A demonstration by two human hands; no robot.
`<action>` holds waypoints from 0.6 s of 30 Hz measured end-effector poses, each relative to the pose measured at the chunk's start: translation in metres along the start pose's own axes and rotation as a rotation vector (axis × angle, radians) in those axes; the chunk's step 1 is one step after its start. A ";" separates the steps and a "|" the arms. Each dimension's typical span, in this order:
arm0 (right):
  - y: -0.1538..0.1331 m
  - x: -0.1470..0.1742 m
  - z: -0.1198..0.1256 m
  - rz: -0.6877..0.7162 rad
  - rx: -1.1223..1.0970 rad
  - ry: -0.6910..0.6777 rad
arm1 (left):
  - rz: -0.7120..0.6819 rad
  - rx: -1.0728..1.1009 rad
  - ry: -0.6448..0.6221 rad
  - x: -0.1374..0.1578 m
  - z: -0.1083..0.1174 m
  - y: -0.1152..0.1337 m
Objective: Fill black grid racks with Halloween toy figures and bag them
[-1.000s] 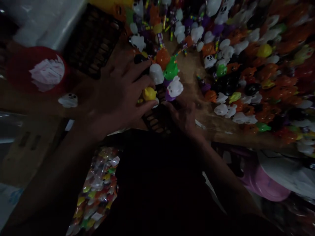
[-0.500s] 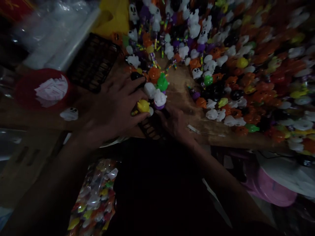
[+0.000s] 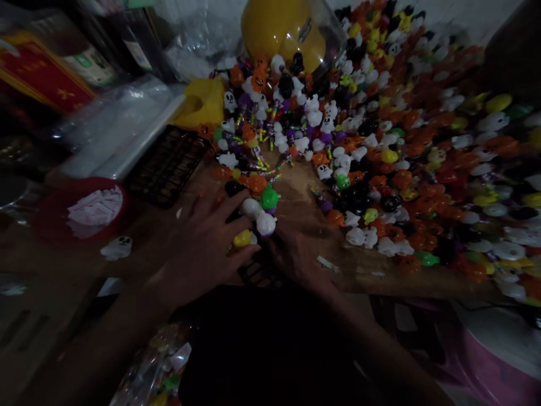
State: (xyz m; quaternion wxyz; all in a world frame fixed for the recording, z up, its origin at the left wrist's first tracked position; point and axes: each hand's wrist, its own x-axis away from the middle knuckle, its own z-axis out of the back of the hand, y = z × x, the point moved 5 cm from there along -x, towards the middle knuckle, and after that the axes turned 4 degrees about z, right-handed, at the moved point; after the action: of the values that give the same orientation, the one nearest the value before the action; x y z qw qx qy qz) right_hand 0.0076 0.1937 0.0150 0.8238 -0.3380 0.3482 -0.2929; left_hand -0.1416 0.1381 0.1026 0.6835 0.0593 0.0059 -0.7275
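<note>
My left hand (image 3: 207, 239) lies over a small cluster of plastic toy figures with its fingers spread. A yellow toy figure (image 3: 242, 239) shows between its thumb and index finger, and a black toy (image 3: 233, 188) is by its fingertips. My right hand (image 3: 293, 256) is closed, its fingertips at the purple base of a white toy figure (image 3: 266, 224); its grip is partly hidden in shadow. Beside that stand a green toy figure (image 3: 269, 198) and another white toy (image 3: 252, 208). Below the hands, a black slotted rack (image 3: 260, 274) shows at the table edge.
A large heap of Halloween toy figures (image 3: 406, 186) covers the right side of the wooden table (image 3: 296, 183). To the left are a red bowl (image 3: 46, 217) of paper slips, a black rack (image 3: 167, 169), clear plastic bags (image 3: 122, 124) and a lone ghost toy (image 3: 116, 248).
The view has tilted up, so the table sits lower and the yellow container at the back shows. Both hands keep nearly the same place at the toy cluster.
</note>
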 end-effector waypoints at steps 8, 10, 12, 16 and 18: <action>-0.002 0.002 0.004 0.053 0.032 0.031 | -0.009 0.012 0.019 0.004 0.000 -0.002; 0.003 0.001 -0.002 0.039 0.057 -0.001 | -0.011 0.015 -0.010 0.003 0.000 0.001; 0.007 0.000 -0.010 0.042 0.070 -0.043 | -0.018 -0.006 -0.047 0.001 -0.001 0.005; 0.008 0.000 -0.016 0.070 0.117 -0.063 | 0.007 -0.016 -0.069 -0.002 -0.001 0.007; 0.005 0.000 -0.011 0.101 0.131 -0.027 | 0.023 -0.010 -0.062 -0.003 -0.003 0.006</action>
State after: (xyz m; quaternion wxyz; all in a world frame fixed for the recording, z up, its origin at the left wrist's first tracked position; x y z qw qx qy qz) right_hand 0.0000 0.1929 0.0052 0.8625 -0.2694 0.3336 -0.2687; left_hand -0.1355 0.1414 0.1006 0.6921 0.0334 -0.0123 -0.7209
